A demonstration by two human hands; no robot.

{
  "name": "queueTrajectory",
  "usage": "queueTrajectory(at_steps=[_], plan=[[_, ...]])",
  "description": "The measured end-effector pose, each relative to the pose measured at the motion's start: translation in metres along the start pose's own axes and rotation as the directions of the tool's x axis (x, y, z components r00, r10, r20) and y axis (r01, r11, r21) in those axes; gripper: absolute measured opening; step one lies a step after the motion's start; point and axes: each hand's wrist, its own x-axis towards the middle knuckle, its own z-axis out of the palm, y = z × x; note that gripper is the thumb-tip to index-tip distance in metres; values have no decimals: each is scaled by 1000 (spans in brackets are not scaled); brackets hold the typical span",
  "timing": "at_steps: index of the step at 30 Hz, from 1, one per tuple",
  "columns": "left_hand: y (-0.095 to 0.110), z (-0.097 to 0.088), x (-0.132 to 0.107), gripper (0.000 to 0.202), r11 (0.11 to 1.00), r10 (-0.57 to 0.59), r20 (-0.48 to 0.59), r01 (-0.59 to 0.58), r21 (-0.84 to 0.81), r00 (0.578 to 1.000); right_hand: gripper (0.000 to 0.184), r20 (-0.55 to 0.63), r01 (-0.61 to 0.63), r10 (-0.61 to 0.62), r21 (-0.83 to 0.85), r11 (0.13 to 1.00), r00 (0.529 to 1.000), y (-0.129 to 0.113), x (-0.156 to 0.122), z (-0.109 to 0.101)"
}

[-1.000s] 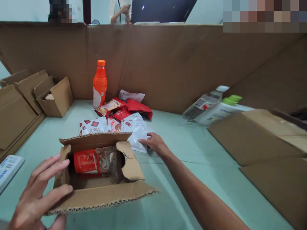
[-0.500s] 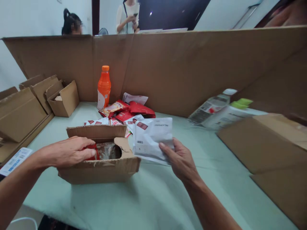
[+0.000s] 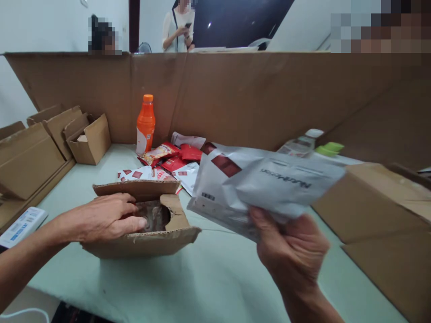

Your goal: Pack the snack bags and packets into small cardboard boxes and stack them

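My right hand (image 3: 291,242) pinches the lower edge of a white pouch (image 3: 249,188) with a brown-red panel, a barcode and printed lettering. It is held tilted above the table, right of an open cardboard box (image 3: 151,244). My left hand (image 3: 111,215) rests over the left part of that box, thumb and fingers apart, fingertips dipping inside. A clear plastic-wrapped brown item (image 3: 153,215) shows in the box beside my fingers; what lies under the hand is hidden. Behind the box lie red snack packets (image 3: 173,162) and several white pouches (image 3: 189,175).
An orange drink bottle (image 3: 146,125) stands at the back. Cardboard boxes (image 3: 30,157) line the left side, with a white labelled box (image 3: 23,226) nearer. At right are a clear bottle (image 3: 299,146), a green-capped container (image 3: 330,149) and a large carton (image 3: 377,206). A cardboard wall (image 3: 235,98) spans the back.
My right hand has brought the white pouch rightward and closer, tilting it. My left hand has shifted slightly right over the box, and the red packet there no longer shows.
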Motion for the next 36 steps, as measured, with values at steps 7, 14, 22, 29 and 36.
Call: queueTrajectory(at_steps=[7, 14, 22, 29, 36], plan=[[-24, 15, 18, 48, 992, -42, -9, 43, 117, 999, 24, 103, 134, -120, -153, 979, 987, 1, -17, -8], [-25, 33, 29, 21, 966, -130, 32, 119, 230, 991, 17, -89, 374, -401, -221, 901, 912, -32, -15, 0], [0, 27, 16, 19, 951, -42, -24, 47, 305, 999, 33, 483, 730, -684, 124, 672, 547, -70, 10, 40], [-22, 30, 1, 19, 965, -43, -59, 57, 256, 997, 29, 723, 742, -634, 260, 618, 275, -79, 23, 78], [-22, 24, -7, 29, 951, 210, 5, -205, 229, 978, 37, 942, 754, -294, 75, 653, 161, -92, 24, 88]])
